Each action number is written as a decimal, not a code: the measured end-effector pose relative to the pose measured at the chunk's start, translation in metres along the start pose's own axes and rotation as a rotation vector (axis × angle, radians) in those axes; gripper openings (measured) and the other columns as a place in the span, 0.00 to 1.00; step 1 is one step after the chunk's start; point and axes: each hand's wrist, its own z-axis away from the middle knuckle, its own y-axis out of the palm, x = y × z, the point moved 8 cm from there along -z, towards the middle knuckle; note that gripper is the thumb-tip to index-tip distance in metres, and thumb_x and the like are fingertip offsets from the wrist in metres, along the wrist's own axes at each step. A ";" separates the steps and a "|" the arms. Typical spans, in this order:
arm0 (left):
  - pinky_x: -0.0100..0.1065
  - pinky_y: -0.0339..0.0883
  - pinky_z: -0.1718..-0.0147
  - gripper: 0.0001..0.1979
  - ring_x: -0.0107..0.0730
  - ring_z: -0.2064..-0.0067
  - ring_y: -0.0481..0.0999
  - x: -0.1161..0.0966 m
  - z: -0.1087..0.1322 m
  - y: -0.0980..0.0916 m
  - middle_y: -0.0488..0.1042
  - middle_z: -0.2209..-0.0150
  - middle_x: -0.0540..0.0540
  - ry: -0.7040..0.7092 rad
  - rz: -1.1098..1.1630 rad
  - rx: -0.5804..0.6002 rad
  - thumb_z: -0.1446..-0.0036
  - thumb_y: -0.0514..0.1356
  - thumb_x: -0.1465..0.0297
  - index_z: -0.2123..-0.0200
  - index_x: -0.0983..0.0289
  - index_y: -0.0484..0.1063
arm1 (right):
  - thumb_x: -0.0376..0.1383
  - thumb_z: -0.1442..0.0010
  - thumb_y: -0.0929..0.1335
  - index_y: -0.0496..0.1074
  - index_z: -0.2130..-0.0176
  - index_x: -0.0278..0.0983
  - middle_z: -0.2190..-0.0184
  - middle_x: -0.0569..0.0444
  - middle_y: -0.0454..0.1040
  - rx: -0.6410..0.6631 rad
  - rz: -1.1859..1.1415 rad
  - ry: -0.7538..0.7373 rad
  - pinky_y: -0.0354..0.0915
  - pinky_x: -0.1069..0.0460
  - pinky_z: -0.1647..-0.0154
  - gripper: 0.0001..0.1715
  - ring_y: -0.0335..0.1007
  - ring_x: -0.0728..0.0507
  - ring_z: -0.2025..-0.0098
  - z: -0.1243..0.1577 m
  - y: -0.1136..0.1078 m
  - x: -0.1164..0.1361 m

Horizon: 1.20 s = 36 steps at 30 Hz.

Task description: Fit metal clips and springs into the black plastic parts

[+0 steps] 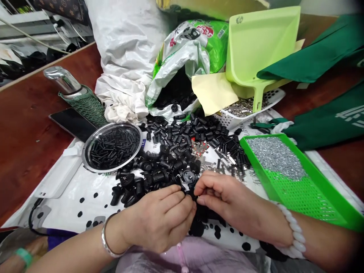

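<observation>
My left hand [165,216] is closed with its fingers curled inward, and whatever it holds is hidden behind them. Close beside it, my right hand [224,197] pinches thumb and fingers together at the left hand's fingertips; what lies in the pinch is too small to make out. Just beyond both hands shows a round black part [189,177] with a ribbed face; I cannot tell whether it is held or lies on the pile. A heap of black plastic parts [159,174] spreads in front. Small metal strips [227,161] lie to its right.
Left stands a round metal dish [85,153] of black ribbed pieces, near a phone [72,123] and a netted flask [82,102]. On the right is a green tray [298,193] of small silvery pieces. Behind are a plastic bag [182,57], white basket [230,120] and dustpan [264,45].
</observation>
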 end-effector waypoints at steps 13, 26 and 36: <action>0.34 0.70 0.57 0.16 0.34 0.56 0.71 0.039 0.042 0.010 0.72 0.58 0.61 -0.654 0.226 -0.227 0.46 0.58 0.77 0.53 0.68 0.66 | 0.30 0.43 0.64 0.68 0.68 0.38 0.66 0.54 0.71 -0.111 -0.246 -0.109 0.67 0.54 0.65 0.04 0.68 0.48 0.64 0.001 -0.012 0.006; 0.28 0.70 0.67 0.09 0.28 0.66 0.73 0.037 0.034 0.024 0.73 0.67 0.56 -0.671 0.357 -0.300 0.45 0.54 0.80 0.61 0.64 0.68 | 0.35 0.43 0.66 0.63 0.55 0.36 0.59 0.46 0.73 -0.289 0.093 -0.364 0.70 0.47 0.59 0.15 0.70 0.42 0.57 0.013 -0.001 0.024; 0.29 0.70 0.65 0.09 0.29 0.64 0.73 0.035 0.036 0.026 0.74 0.66 0.57 -0.662 0.291 -0.339 0.45 0.54 0.80 0.61 0.65 0.68 | 0.33 0.42 0.63 0.57 0.47 0.34 0.54 0.44 0.72 -0.316 0.181 -0.546 0.68 0.45 0.56 0.23 0.70 0.41 0.55 0.021 0.005 0.030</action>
